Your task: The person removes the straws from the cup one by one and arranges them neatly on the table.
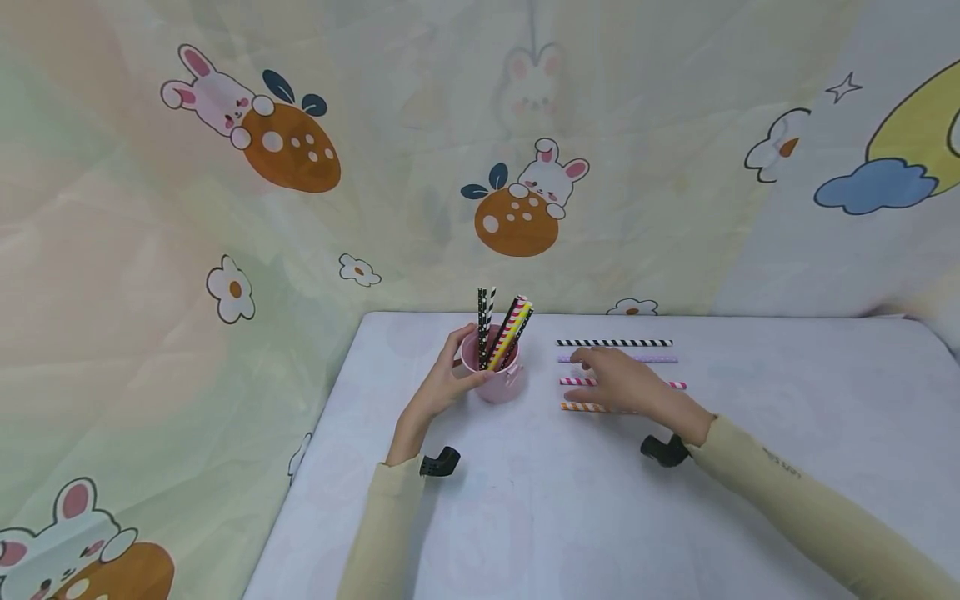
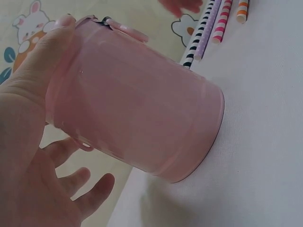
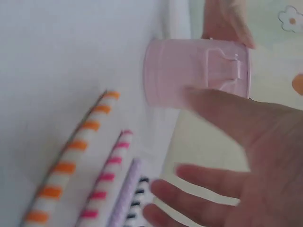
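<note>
My left hand [image 1: 441,387] grips a pink cup [image 1: 501,390] near its rim, thumb on the near side and fingers around the far side. Several patterned paper straws [image 1: 512,329] stand in it, leaning different ways. A wire-like handle [image 3: 222,71] shows on the cup's side in the right wrist view. My right hand [image 1: 624,380], fingers spread and holding nothing, is over four loose straws lying side by side: black-striped [image 1: 615,342], lavender [image 1: 663,360], pink-striped [image 1: 678,385] and orange-striped [image 1: 577,407]. Part of the lower three is hidden behind it.
A white-covered table [image 1: 525,517] carries the cup and straws. Behind it hangs a cloth backdrop [image 1: 420,167] printed with rabbits and flowers, which also runs down the left side. A black wrist mount [image 1: 441,462] sits at my left cuff, another [image 1: 664,451] at my right.
</note>
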